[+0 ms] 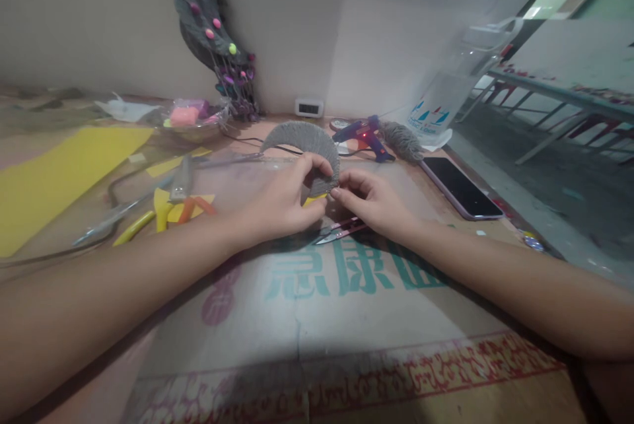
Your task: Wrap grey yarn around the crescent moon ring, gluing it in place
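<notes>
A crescent shape wrapped in grey yarn (302, 137) is held up over the cardboard, its curved back away from me. My left hand (302, 199) is closed around its lower right end, thumb below and fingers above. At that same end my right hand (369, 203) has thumb and fingertips pinched together against the crescent's edge; what lies between them is too small to make out. A bit of yellow shows under the crescent by the left fingers. Small scissors (341, 231) lie on the cardboard just below both hands.
Behind the hands are a blue glue gun (364, 137) with a red light, a bundle of grey yarn (403, 140) and a small digital clock (309, 107). A phone (460, 186) and water bottle (440, 87) stand right. Pliers (181, 183) and yellow sheet (64, 179) lie left.
</notes>
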The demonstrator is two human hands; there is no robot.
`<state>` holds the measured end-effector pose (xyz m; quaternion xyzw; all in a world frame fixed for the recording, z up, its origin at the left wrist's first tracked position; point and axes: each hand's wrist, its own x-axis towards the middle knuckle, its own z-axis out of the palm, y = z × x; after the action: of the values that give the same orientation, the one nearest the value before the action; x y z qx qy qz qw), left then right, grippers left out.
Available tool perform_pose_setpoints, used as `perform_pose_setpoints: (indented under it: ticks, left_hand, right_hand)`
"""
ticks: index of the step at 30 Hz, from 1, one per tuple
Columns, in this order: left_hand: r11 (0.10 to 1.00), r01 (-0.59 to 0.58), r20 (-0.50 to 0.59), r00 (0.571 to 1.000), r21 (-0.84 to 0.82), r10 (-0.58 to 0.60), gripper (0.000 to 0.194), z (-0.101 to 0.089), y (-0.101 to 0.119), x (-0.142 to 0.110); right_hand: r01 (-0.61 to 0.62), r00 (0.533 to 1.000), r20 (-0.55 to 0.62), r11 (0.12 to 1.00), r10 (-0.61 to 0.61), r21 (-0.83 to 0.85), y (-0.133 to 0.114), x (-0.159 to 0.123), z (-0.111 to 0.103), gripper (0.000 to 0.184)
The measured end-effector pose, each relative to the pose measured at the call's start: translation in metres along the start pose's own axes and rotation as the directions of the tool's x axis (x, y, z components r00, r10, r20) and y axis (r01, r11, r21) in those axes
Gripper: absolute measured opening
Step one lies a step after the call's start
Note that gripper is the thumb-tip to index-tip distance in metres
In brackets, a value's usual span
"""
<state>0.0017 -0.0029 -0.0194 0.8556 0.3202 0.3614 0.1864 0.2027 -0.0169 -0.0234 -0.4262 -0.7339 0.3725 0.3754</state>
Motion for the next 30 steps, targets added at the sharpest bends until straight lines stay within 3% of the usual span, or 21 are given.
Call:
perform_pose_setpoints:
  ticks: [4, 8, 13, 19, 24, 30]
  left_hand:
    - [0.999, 0.017, 0.013, 1.0, -0.044, -0.016, 0.032, -0.0029, 0.0016, -0.0003]
    - [0.993, 0.026, -0.003, 1.0, -0.113, -0.027, 0.017, -0.0054, 0.0029, 0.0009]
    - [0.993, 0.048, -0.086, 0.995, -0.108, -0.058, 0.027, -0.0045, 0.0015, 0.0037]
    - [0.992, 0.075, -0.073, 0.994, -0.106, -0.083, 0.03, -0.004, 0.0012, 0.0046]
    - [0.988, 0.088, -0.094, 0.99, -0.124, -0.1, 0.021, -0.0043, 0.0034, 0.0045]
    - [0.986, 0.097, -0.091, 0.99, -0.137, -0.11, 0.015, -0.0038, 0.0034, 0.0034]
  right_hand:
    - [-0.005, 1.0, 0.0, 1.0, 0.005, 0.029, -0.001, 0.0003, -0.0003, 0.021]
    - [0.007, 1.0, 0.007, 1.0, -0.007, 0.03, -0.002, 0.0003, 0.0003, 0.021]
    - [0.011, 1.0, 0.014, 0.999, -0.012, 0.051, -0.0022, 0.0, -0.0002, 0.022]
    - [-0.001, 0.999, 0.033, 0.996, -0.002, 0.089, -0.0021, -0.0011, -0.0031, 0.043]
    - [-0.118, 0.987, 0.14, 0.952, 0.081, 0.283, -0.0029, -0.0028, 0.0001, 0.029]
    - [-0.032, 0.996, 0.084, 0.984, 0.017, 0.173, 0.0002, 0.001, 0.0012, 0.022]
